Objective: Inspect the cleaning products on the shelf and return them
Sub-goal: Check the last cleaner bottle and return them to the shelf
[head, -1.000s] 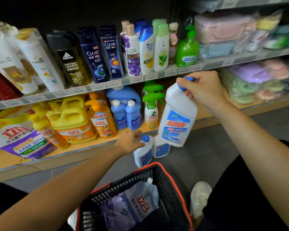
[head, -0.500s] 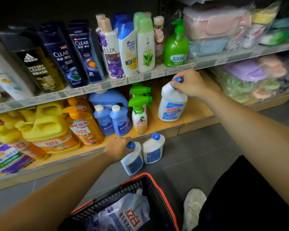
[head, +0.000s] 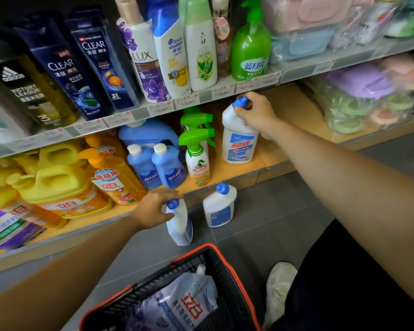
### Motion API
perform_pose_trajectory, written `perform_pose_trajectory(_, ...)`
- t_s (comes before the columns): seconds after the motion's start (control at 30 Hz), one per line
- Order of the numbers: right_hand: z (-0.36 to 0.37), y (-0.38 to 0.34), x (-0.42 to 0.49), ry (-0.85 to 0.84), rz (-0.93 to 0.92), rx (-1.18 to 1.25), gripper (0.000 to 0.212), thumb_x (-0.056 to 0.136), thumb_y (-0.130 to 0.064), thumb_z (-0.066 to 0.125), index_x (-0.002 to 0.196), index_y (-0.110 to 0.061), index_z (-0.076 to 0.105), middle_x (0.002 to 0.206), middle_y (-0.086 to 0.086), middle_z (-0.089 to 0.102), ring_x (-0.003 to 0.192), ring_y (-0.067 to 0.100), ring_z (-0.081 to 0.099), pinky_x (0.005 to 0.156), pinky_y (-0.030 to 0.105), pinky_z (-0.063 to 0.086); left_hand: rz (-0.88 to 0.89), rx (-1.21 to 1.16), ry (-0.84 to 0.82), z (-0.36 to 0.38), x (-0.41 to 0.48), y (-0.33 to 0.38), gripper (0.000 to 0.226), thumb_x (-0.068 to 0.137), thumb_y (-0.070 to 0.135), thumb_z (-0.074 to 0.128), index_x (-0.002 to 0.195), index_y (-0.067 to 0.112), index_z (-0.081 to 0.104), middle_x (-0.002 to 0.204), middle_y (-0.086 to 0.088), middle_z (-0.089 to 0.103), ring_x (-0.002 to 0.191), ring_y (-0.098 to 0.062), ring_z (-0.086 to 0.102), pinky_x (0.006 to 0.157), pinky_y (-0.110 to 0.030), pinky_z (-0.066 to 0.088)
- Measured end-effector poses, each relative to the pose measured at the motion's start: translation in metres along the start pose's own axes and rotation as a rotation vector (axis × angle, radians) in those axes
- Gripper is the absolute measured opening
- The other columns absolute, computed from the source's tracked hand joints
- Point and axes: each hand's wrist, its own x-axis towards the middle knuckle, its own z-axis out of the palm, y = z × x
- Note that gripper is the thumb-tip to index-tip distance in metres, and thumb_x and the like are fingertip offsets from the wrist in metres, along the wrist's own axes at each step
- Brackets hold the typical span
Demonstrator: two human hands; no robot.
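Shelf point(head: 230, 172); right grip point(head: 256, 113) holds 超威 bottle point(head: 239, 144); left grip point(head: 151, 209) holds floor bottle point(head: 181, 225)

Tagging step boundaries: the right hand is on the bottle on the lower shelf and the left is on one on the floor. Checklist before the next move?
1. Shelf bottle upright, base on the lower shelf: ok.
2. Right hand clear of it: not ok, it grips the neck under the blue cap.
3. Left hand has the floor bottle: ok, fingers are round its neck.
4. Floor bottle upright: not ok, it leans.
5. Bare shelf board to the right of the shelf bottle: ok.
6. Second floor bottle returned: not ok, it stands on the floor.
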Motion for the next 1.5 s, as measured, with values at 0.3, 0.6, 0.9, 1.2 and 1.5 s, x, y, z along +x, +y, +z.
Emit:
perform_pose_trajectory(0.3, 0.029, 0.035, -0.071, 0.029, 0.016, -0.048, 0.042, 0.078, -0.005, 0.079, 0.116, -0.013, 0.063, 0.120, 0.007, 0.058, 0.106, 0.018, 0.058, 0.091, 0.036, 0.055, 0.067, 0.161, -0.012, -0.008, 0.004, 0.000, 0.040, 0.088, 0.036, 0.077, 0.122, 0.017, 0.071, 0.114, -0.005, 0.074, 0.096, -0.021, 0.067, 0.081, -0.023, 0.048)
perform_pose_trajectory(0.6, 0.069, 0.061, -0.109, -0.866, -0.202, -0.580, 0.060, 0.086, -0.004, 0.073, 0.141, -0.020, 0.055, 0.143, 0.002, 0.053, 0.128, 0.019, 0.048, 0.098, 0.026, 0.037, -0.094, 0.428, 0.161, 0.010, 0.000, 0.015, 0.056, 0.075, 0.080, 0.064, 0.087, 0.025, 0.069, 0.079, 0.005, 0.070, 0.070, -0.019, 0.062, 0.057, -0.026, 0.047)
perform_pose_trajectory(0.9, 0.067, 0.068, -0.106, -0.903, -0.200, -0.705, 0.029, 0.085, -0.021, 0.077, 0.113, -0.017, 0.068, 0.104, -0.002, 0.058, 0.096, 0.019, 0.056, 0.081, 0.035, 0.050, -0.043, 0.002, -0.054, 0.010, -0.009, 0.010, 0.038, 0.086, 0.033, 0.079, 0.119, 0.019, 0.068, 0.110, 0.000, 0.072, 0.094, -0.021, 0.064, 0.084, -0.042, 0.055)
perform_pose_trajectory(1.2, 0.013, 0.067, -0.112, -0.605, 0.130, -0.393, 0.040, 0.086, -0.040, 0.074, 0.073, -0.003, 0.066, 0.049, 0.000, 0.062, 0.041, 0.003, 0.056, 0.052, 0.020, 0.042, -0.025, 0.103, 0.012, 0.014, -0.017, 0.032, 0.035, 0.088, 0.036, 0.075, 0.119, 0.020, 0.070, 0.103, -0.003, 0.074, 0.090, -0.026, 0.066, 0.077, -0.035, 0.050)
perform_pose_trajectory(1.5, -0.063, 0.024, -0.094, -0.157, 0.159, -0.007, 0.037, 0.084, -0.038, 0.076, 0.064, -0.009, 0.063, 0.047, 0.003, 0.062, 0.039, 0.013, 0.056, 0.037, 0.020, 0.041, 0.009, 0.035, 0.165, -0.033, -0.010, 0.070, 0.033, 0.081, 0.035, 0.083, 0.112, 0.026, 0.074, 0.094, 0.008, 0.074, 0.083, -0.016, 0.066, 0.072, -0.036, 0.053)
